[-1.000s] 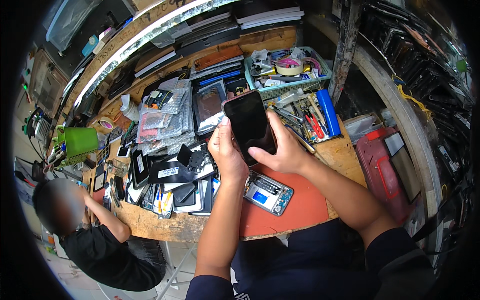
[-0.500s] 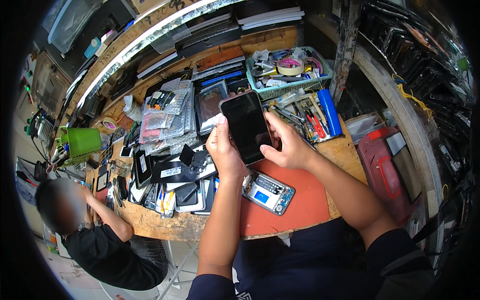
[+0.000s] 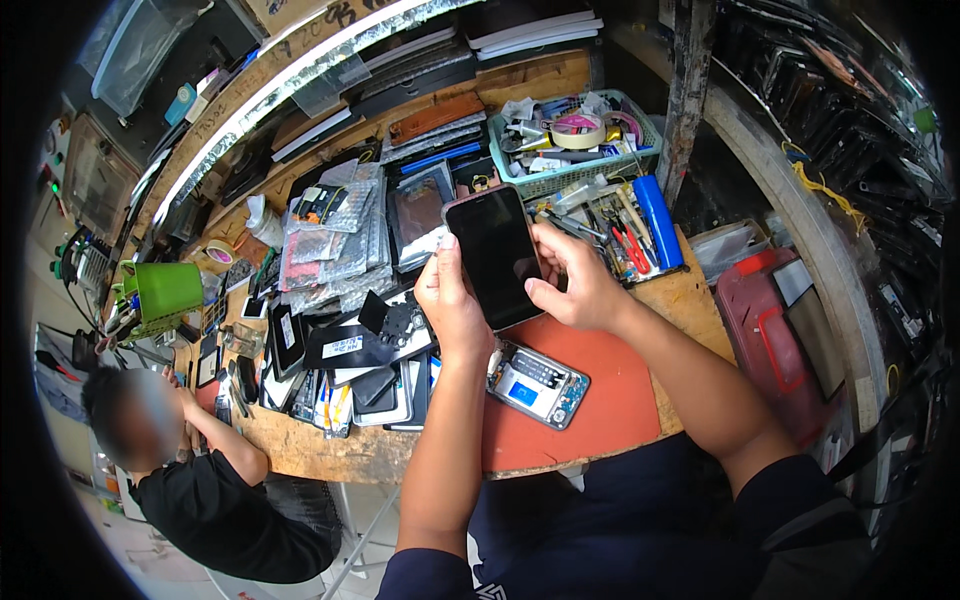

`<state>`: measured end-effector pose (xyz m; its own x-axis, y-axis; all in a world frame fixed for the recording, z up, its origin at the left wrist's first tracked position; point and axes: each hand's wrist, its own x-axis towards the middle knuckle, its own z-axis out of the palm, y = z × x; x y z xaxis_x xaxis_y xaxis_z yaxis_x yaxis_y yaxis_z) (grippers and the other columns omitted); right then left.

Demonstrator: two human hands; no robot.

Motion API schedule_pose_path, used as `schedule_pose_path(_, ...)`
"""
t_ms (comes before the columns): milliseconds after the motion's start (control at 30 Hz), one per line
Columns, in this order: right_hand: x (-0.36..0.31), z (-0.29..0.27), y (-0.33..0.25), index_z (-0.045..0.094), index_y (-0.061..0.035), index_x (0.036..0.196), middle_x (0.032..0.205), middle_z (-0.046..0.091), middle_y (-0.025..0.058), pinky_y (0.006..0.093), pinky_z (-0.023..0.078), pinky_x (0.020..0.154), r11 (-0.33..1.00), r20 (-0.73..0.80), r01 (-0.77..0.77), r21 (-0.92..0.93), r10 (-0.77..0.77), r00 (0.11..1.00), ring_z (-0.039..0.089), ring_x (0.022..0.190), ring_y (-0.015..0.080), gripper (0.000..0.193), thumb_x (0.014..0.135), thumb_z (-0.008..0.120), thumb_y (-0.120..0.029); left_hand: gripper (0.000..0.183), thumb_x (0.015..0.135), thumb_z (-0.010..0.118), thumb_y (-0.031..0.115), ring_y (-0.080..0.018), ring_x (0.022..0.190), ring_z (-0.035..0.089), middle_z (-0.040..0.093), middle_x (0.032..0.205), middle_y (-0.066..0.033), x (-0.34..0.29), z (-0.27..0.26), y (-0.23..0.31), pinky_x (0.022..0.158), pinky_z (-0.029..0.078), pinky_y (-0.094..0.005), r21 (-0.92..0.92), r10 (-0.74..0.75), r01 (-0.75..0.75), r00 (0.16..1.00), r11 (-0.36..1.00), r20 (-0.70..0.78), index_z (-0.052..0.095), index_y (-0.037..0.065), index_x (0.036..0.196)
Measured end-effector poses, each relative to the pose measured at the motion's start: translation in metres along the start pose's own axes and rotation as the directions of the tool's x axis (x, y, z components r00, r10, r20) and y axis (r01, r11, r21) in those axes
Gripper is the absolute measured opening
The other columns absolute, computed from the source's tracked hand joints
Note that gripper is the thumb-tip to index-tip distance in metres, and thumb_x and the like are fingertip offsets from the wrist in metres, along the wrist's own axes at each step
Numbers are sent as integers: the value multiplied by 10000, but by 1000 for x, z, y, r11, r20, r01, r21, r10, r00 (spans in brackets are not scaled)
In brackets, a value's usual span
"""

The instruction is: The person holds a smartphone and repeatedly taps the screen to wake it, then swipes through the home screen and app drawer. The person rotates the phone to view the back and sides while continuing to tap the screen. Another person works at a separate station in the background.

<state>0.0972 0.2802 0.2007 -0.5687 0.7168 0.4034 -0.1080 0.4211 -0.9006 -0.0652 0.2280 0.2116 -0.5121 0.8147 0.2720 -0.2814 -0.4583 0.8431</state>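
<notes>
A dark smartphone (image 3: 492, 255) with a black screen is held upright above the bench, its face toward me. My left hand (image 3: 457, 310) grips its left edge, thumb along the side. At the right edge is my right hand (image 3: 578, 285), its fingers bent around the side and its thumb by the lower screen corner. Below them, an opened phone (image 3: 540, 387) lies on the red mat (image 3: 610, 410), its circuit board and a blue patch exposed. The back of the held phone is hidden.
Phone parts in bubble wrap (image 3: 335, 235) and loose black panels (image 3: 345, 345) crowd the left. Behind stand a green basket (image 3: 570, 180) of tapes and a tool tray (image 3: 630, 235). A co-worker (image 3: 220, 500) sits at the left; a red case (image 3: 775, 340) stands right.
My right thumb has shifted slightly right, off the screen toward the phone's edge. The phone stays nearly in place. The co-worker's head and hands have moved a little.
</notes>
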Motion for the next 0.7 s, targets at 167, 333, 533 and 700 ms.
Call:
schedule_pose_path(167,0,0,-2,543,-2,1181,839,587,-3,232,434,617,999,7,13,-40,-13,1000,528,714,56,370,824,640,-7,283,1071,539,249,-137,924,686,726,1040,-67,0,-3,0,843,536,-287,14,-7,7,1000,1000,0,689,9,1070)
schedule_pose_path(333,1,-2,-5,545,3,1177,816,585,-3,233,432,617,1000,6,1,-17,-1,1000,527,712,55,365,825,639,-10,294,1079,529,253,-130,922,682,725,1044,-64,0,-1,1,843,533,-281,-11,-25,25,999,1000,22,689,7,1076)
schedule_pose_path(533,0,-1,0,567,-4,1142,846,589,-23,230,438,628,1000,-14,10,-9,-10,1000,532,723,52,315,834,625,-23,310,1083,523,264,-136,933,685,725,1080,-75,-1,1,-2,830,539,-286,-26,-29,29,1000,999,-1,684,1,1108)
schedule_pose_path(700,1,-2,-7,570,-9,1132,850,595,-25,226,439,631,1000,-11,-7,-24,7,1000,533,725,46,296,844,631,-30,286,1078,511,236,-136,914,676,715,1049,-66,0,0,0,829,535,-292,4,1,-1,1000,1000,27,679,6,1061)
